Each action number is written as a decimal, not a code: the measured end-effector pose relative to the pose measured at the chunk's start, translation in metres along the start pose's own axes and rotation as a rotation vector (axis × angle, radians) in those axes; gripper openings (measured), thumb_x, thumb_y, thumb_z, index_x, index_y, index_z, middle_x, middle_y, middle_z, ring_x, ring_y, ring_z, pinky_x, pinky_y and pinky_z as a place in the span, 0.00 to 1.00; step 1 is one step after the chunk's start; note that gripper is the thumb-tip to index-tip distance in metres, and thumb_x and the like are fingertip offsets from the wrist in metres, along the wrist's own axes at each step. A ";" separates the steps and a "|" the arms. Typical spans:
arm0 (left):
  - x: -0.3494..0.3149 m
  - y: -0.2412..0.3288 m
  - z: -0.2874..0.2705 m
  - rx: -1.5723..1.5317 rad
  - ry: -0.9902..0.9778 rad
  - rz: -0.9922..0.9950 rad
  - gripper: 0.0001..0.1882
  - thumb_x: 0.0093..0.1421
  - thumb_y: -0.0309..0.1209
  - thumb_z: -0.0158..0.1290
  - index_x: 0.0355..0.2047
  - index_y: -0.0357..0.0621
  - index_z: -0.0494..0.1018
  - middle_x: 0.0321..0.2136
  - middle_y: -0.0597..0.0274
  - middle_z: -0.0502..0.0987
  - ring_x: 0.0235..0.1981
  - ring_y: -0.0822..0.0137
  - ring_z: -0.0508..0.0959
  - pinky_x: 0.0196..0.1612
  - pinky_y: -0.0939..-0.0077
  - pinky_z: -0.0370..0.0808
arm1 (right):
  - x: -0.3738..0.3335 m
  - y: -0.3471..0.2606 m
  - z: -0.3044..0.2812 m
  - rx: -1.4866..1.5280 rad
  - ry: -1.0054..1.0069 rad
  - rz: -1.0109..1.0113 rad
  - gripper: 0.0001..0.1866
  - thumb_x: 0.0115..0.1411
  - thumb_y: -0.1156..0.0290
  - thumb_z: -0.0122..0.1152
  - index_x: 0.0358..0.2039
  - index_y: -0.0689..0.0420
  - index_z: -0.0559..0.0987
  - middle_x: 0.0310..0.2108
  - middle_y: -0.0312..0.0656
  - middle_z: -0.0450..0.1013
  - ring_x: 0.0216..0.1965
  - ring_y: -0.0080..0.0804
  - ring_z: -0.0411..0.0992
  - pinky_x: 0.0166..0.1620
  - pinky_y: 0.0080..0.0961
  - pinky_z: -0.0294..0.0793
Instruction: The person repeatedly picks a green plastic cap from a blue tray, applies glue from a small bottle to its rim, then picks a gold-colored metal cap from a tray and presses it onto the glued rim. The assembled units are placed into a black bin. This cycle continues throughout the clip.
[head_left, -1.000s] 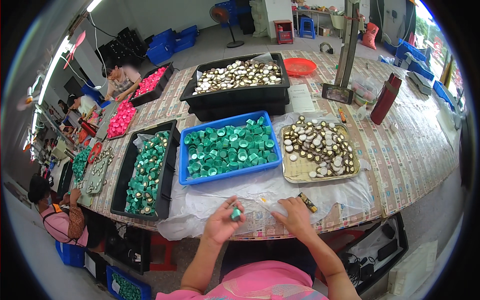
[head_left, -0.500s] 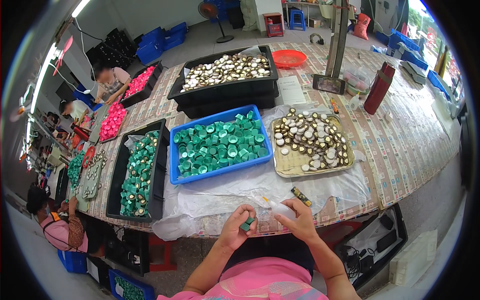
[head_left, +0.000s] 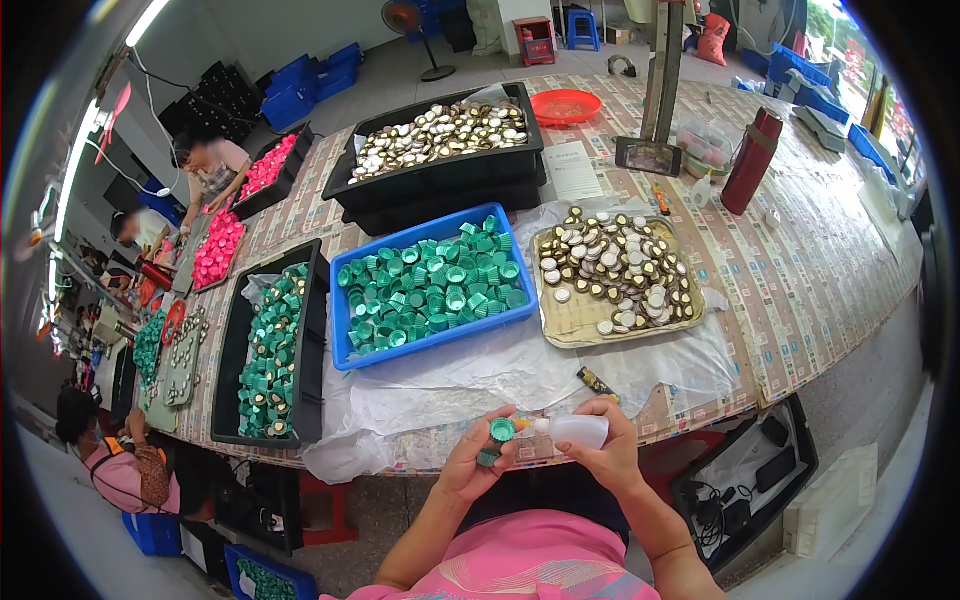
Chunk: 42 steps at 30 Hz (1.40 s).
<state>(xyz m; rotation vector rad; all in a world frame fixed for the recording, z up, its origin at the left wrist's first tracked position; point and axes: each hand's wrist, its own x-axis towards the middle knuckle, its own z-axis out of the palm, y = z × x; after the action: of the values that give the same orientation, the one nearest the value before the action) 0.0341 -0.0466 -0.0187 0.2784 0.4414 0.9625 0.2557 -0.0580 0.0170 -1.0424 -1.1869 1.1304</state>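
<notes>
Bottle (head_left: 584, 431): translucent plastic, smooth, soft sheen
Cups (head_left: 502, 430): foil-like, pleated, with a metallic gloss
Blue tray (head_left: 434, 342): smooth plastic, slightly shiny
Black bin (head_left: 316, 350): plastic, mostly matt
Sheet (head_left: 430, 385): thin, crinkled, translucent film
Counter (head_left: 800, 310): patterned covering, smooth, glossy on the right
Flask (head_left: 750, 168): glossy, metallic-looking
Shirt (head_left: 510, 555): matt cloth, printed pattern

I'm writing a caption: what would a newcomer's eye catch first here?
Probably the blue tray of green cups, just left of centre. Below it, the left hand holds similar cups while the right hand grips a white bottle, orange tip close by. Bright pink pieces also stand out at upper left.
</notes>
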 end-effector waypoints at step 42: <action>-0.001 -0.002 0.001 -0.093 -0.075 -0.086 0.28 0.65 0.38 0.48 0.61 0.38 0.56 0.47 0.55 0.70 0.35 0.73 0.69 0.31 0.83 0.70 | -0.004 -0.014 0.007 -0.411 0.039 -0.381 0.18 0.43 0.69 0.74 0.34 0.58 0.79 0.27 0.41 0.72 0.28 0.33 0.69 0.31 0.25 0.68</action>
<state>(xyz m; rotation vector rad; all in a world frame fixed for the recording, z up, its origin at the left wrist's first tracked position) 0.0359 -0.0483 -0.0184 0.2095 0.3364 0.8833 0.2502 -0.0643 0.0313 -1.0745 -1.5480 0.5783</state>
